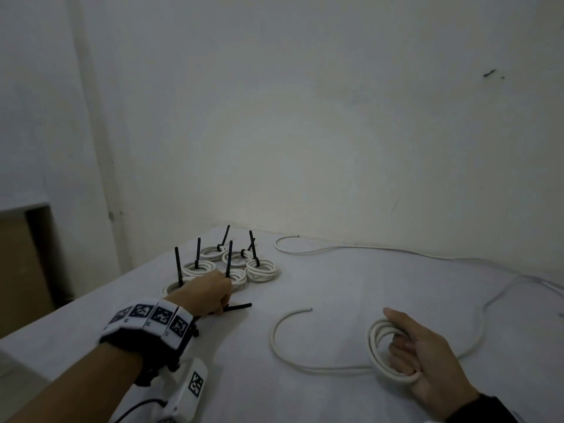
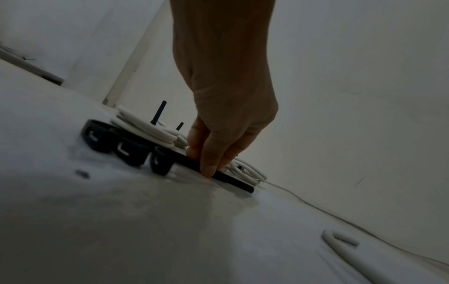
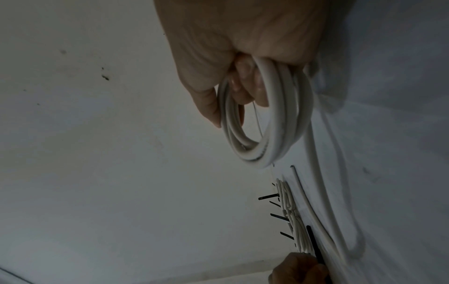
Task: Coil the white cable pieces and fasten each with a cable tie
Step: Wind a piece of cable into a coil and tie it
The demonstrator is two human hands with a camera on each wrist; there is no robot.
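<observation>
My right hand [image 1: 396,337] grips a coil of white cable [image 1: 377,352] just above the white table [image 1: 335,294], fingers through the loops [image 3: 267,124]. The coil's free tail [image 1: 274,340] sweeps left in an arc on the table. My left hand [image 1: 221,309] reaches down at the table's left. Its thumb and fingertips [image 2: 209,165] pinch a black cable tie [image 2: 233,178] lying flat. The heads of a few more black ties [image 2: 121,149] lie beside it. Behind the hand stand several tied coils [image 1: 262,268] with black tie tails pointing up.
Another loose white cable [image 1: 320,250] runs along the back of the table by the wall. A thin wire [image 1: 503,288] trails off at the right. The table's left edge drops beside a brown panel [image 1: 18,270].
</observation>
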